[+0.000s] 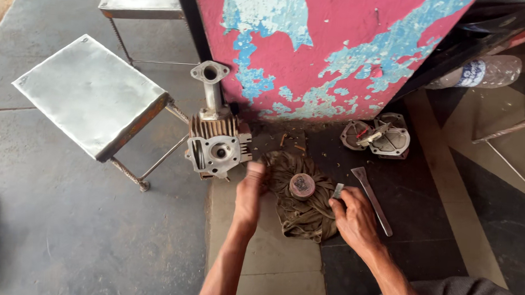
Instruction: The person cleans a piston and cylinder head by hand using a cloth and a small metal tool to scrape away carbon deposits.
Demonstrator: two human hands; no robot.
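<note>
I note a small round piston (302, 186) resting crown-up on an oily rag (299, 198) spread over the tiled floor (268, 257), just right of a finned cylinder head (217, 145). My left hand (249, 192) hovers at the rag's left edge, blurred; I cannot tell its grip. My right hand (354, 215) is closed around a small grey metal piece (338, 190) at the fingertips. I judge the piston rigid, dense for its size and probably greasy; best taken around its skirt. A flat metal bar (371, 200) lies beside the right hand.
</note>
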